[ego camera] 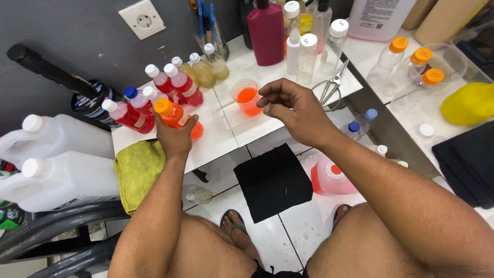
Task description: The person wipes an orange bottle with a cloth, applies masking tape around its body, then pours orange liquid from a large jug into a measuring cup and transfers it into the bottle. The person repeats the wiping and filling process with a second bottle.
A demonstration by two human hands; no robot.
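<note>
Left hand [176, 138] grips an orange-capped bottle [175, 116] of orange liquid at nine o'clock of the orange-filled cup [247, 99]; right hand [294, 109], fingers pinched empty, hovers beside it; seemingly mid-bottling, needing steady placement.

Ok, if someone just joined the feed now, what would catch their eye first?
Probably the left hand gripping an orange-capped bottle of orange liquid at the front of a cluster of small red and yellow bottles on the white tile shelf. Next, the right hand hovering with curled fingers beside a clear cup of orange liquid. Two big white jugs sit far left.
</note>
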